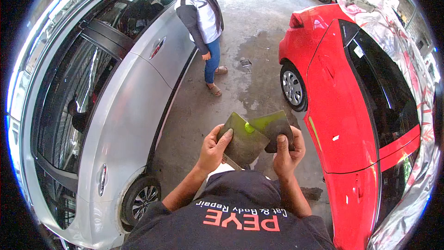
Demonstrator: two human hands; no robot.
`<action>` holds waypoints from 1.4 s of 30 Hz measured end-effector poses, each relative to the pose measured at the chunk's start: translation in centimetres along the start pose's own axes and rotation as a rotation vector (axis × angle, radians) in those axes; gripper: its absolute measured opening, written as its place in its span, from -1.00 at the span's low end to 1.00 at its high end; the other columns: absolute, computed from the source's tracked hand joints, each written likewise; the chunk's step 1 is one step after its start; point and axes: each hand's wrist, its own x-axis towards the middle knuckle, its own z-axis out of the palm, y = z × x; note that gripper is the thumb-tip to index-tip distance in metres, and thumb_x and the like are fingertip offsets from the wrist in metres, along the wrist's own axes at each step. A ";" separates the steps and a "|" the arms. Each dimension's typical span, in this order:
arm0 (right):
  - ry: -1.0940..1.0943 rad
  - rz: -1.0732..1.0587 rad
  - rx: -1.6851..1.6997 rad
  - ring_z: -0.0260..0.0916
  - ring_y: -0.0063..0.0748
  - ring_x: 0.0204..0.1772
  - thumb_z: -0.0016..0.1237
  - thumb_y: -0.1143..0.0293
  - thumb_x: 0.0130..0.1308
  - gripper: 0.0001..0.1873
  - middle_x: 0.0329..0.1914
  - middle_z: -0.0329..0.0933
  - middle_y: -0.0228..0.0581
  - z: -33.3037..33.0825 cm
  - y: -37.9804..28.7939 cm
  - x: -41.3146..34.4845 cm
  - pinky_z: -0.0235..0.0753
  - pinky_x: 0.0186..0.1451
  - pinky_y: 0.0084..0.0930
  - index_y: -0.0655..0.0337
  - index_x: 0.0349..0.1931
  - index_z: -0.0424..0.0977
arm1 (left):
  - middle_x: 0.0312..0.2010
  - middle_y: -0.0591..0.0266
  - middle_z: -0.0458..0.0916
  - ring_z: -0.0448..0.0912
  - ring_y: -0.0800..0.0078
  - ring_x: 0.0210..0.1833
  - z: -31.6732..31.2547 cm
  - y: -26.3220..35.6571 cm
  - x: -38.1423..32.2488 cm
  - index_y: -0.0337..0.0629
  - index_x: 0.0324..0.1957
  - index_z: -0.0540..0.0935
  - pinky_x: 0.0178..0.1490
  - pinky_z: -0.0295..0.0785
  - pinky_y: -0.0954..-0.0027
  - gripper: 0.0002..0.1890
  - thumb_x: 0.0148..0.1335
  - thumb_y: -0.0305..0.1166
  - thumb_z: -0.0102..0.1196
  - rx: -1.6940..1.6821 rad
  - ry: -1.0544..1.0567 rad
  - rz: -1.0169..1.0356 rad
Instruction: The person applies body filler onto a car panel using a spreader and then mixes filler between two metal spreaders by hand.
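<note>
My left hand point(214, 149) grips a flat, square-cornered plate point(242, 140), thumb on its top face. A second flat plate point(274, 125), dark with a yellow-green smeared area, is pinched in my right hand point(289, 151), with the thumb on top. The two plates meet in front of my chest, their edges overlapping. A bright yellow-green blob of paste point(249, 127) lies where they meet. Part of another flat edge shows below the left plate; I cannot tell what it belongs to.
A silver car point(121, 111) stands on the left. On the right is a red car point(340, 111) with yellow-green filler along a body edge, partly under a patterned sheet point(399, 38). A person point(204, 24) stands ahead beside the silver car. The concrete floor point(194, 111) has dark wet patches.
</note>
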 end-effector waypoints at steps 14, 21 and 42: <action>-0.093 0.065 -0.035 0.11 -0.74 -0.39 0.05 0.33 0.46 -0.74 -0.45 0.30 -0.58 -0.6 0.5 0.5 0.06 -0.35 -0.66 0.28 -0.41 0.46 | -0.21 0.33 0.63 0.54 0.69 -0.23 0.2 0.3 0.4 -0.32 0.00 0.55 -0.17 0.46 0.60 -0.77 0.47 -0.34 0.04 -0.031 0.027 0.001; -0.201 0.072 -0.091 0.26 -0.72 -0.37 0.01 0.35 0.47 -0.76 -0.46 0.42 -0.53 -1.4 0.5 0.5 0.25 -0.35 -0.65 0.38 -0.30 0.53 | -0.22 0.34 0.63 0.53 0.71 -0.25 0.2 0.6 0.3 -0.33 0.00 0.56 -0.19 0.46 0.60 -0.78 0.47 -0.37 0.04 0.054 0.026 0.044; -0.411 0.100 -0.238 0.34 -0.61 -0.44 0.05 0.33 0.43 -0.74 -0.51 0.48 -0.35 -2.3 0.1 2.8 0.37 -0.38 -0.56 0.42 -0.21 0.59 | -0.28 0.38 0.64 0.53 0.72 -0.28 0.3 1.2 1.4 -0.34 -0.04 0.58 -0.22 0.45 0.61 -0.79 0.45 -0.38 0.08 0.174 0.007 0.124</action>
